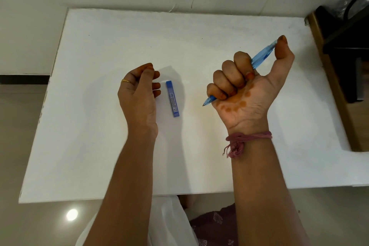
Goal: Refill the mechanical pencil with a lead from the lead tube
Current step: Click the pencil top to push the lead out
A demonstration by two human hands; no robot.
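Observation:
A translucent blue mechanical pencil (262, 54) is gripped in the fist of my right hand (245, 90), raised above the table. Its tip pokes out at the lower left of the fist and my thumb presses on its top end at the upper right. A small flat blue lead tube (172, 98) lies on the white table (99, 126) between my hands, closed as far as I can see. My left hand (139, 94) hovers just left of the tube, fingers loosely curled with thumb and fingertips pinched together. Whether a thin lead is between them is too small to tell.
A dark object on a brown wooden surface (339, 70) stands at the table's right edge. A wall runs along the far side. The table's near edge lies just above my lap.

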